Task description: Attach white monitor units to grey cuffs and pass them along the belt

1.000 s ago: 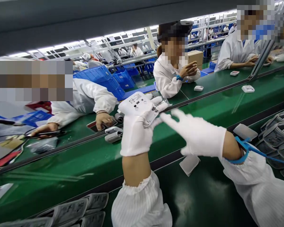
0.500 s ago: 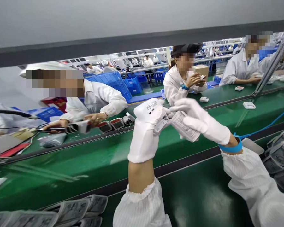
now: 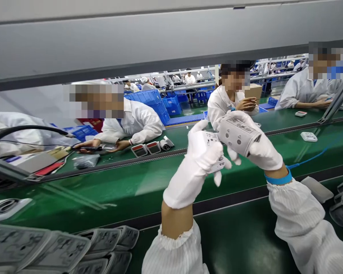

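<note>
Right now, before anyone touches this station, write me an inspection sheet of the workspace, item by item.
Surface: green conveyor belt, with a dark green bench below it.
Job's things: small white printed unit; rolled grey printed cuff.
Clutter: stacked grey printed pads at lower left; white pad at lower right.
Hands: white-gloved left hand grips the unit; white-gloved right hand grips the cuff.
Cables: blue lead runs from the blue wrist strap; black cable at far left.
Surroundings: co-workers in white smocks across the belt, blue crates, cardboard box.
</note>
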{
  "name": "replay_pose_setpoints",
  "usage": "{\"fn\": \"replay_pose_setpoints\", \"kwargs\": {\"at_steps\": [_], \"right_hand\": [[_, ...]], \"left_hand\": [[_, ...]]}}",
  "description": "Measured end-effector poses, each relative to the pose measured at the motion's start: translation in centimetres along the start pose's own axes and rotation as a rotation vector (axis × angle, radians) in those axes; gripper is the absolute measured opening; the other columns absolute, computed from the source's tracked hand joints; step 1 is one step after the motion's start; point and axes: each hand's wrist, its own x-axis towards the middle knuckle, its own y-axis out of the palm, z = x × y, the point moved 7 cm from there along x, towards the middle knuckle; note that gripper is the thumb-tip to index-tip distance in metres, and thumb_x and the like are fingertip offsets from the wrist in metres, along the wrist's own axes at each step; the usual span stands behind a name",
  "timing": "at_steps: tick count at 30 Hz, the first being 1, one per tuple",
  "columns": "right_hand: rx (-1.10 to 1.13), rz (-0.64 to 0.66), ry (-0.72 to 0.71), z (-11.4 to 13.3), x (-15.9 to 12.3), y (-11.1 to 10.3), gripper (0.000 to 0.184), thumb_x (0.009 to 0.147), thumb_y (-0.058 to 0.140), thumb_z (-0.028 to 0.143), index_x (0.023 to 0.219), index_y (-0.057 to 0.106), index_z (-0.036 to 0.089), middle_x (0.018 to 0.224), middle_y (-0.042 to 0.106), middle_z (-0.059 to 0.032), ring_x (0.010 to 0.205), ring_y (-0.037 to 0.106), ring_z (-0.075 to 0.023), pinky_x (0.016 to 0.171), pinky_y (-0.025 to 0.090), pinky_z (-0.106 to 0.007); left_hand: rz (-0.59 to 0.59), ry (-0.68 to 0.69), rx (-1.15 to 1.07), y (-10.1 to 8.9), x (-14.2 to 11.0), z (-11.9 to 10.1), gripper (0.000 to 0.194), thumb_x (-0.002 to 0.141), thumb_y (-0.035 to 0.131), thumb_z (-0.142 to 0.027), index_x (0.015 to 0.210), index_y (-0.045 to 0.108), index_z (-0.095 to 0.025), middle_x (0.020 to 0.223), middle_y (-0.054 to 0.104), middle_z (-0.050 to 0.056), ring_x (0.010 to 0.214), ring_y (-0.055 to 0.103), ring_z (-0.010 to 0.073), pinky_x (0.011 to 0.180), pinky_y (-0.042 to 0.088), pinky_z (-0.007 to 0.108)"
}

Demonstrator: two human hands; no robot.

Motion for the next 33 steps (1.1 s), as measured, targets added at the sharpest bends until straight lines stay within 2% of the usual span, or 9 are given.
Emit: {"fn": "replay_pose_setpoints", "kwargs": {"at_steps": [4,8,13,17,20,24,27,30,33], "right_hand": [[-0.286,-0.124,-0.052,0.8,0.0,-0.7,0.109,0.069,0.087,0.072,0.156,0.037,0.028,0.159,0.046,-0.0156,0.127,0.065,-0.0344,0.095,0.064,-0.044],[-0.711,-0.209,-0.212,2.2,0.0,-0.2,0.090,0.080,0.085,0.054,0.153,0.041,0.025,0.163,0.042,-0.0120,0.154,0.040,-0.0354,0.128,0.037,-0.052],[-0.894,-0.125,-0.290,1.3,0.0,0.9,0.052,0.099,0.060,0.041,0.149,0.050,0.032,0.171,0.033,-0.0019,0.161,0.028,-0.0316,0.134,0.026,-0.053],[-0.947,-0.072,-0.119,0.0,-0.4,0.9,0.078,0.102,0.045,0.019,0.171,0.011,0.036,0.173,0.029,-0.0009,0.160,0.032,-0.0275,0.135,0.023,-0.053],[-1.045,-0.067,0.012,0.0,-0.9,0.6,0.092,0.094,0.055,0.016,0.172,0.009,0.028,0.176,0.021,-0.0082,0.161,0.027,-0.0338,0.132,0.026,-0.056],[-0.863,0.058,0.101,-0.3,-0.8,0.9,0.109,0.083,0.081,0.040,0.170,0.018,0.023,0.175,0.019,-0.0141,0.162,0.021,-0.0371,0.131,0.028,-0.057],[-0.551,-0.061,0.149,-1.0,-0.1,0.2,0.069,0.093,0.068,0.056,0.150,0.048,0.022,0.157,0.050,-0.0130,0.150,0.044,-0.0327,0.125,0.040,-0.052],[-0.352,-0.253,0.184,-2.0,0.6,-1.2,0.042,0.092,0.068,0.050,0.121,0.062,0.020,0.129,0.067,-0.0087,0.130,0.060,-0.0291,0.115,0.049,-0.047],[-0.272,-0.300,0.137,-2.1,1.0,-2.2,0.060,0.070,0.087,0.036,0.121,0.059,0.019,0.131,0.066,-0.0099,0.129,0.061,-0.0290,0.115,0.049,-0.046]], "left_hand": [[0.046,0.043,0.032,0.0,-0.1,-0.4,0.087,0.080,0.083,-0.046,0.150,0.035,-0.029,0.092,0.067,0.002,0.066,0.075,0.0217,0.032,0.041,0.017],[0.013,0.036,0.007,-0.6,0.8,0.2,0.075,0.083,0.081,-0.044,0.144,0.042,-0.026,0.096,0.066,0.002,0.061,0.073,0.0180,0.030,0.036,0.015],[0.119,-0.019,0.071,-0.3,2.3,1.6,0.065,0.087,0.076,-0.058,0.137,0.053,-0.022,0.108,0.071,0.009,0.066,0.074,0.0180,0.035,0.045,0.019],[0.130,-0.092,0.056,-0.6,3.1,3.0,0.060,0.089,0.070,-0.065,0.129,0.057,-0.021,0.097,0.071,0.007,0.070,0.074,0.0191,0.042,0.055,0.022],[0.042,-0.073,0.033,-1.7,3.7,3.4,0.055,0.087,0.075,-0.052,0.127,0.054,-0.021,0.093,0.069,0.004,0.062,0.071,0.0164,0.039,0.050,0.020],[0.020,0.016,0.143,-2.1,3.8,3.0,0.055,0.085,0.076,-0.041,0.129,0.050,-0.021,0.100,0.067,0.004,0.062,0.070,0.0162,0.039,0.050,0.022],[0.040,0.082,0.292,-1.3,3.2,2.5,0.055,0.084,0.077,-0.030,0.130,0.048,-0.022,0.099,0.067,0.004,0.066,0.069,0.0149,0.043,0.049,0.018],[0.018,0.089,0.331,-0.8,2.5,2.4,0.064,0.078,0.082,-0.021,0.130,0.045,-0.025,0.101,0.067,0.003,0.064,0.064,0.0093,0.047,0.045,0.014],[0.026,0.081,0.262,-1.0,2.2,2.3,0.078,0.078,0.087,-0.043,0.137,0.038,-0.027,0.101,0.065,0.002,0.062,0.065,0.0104,0.044,0.044,0.016]]}}
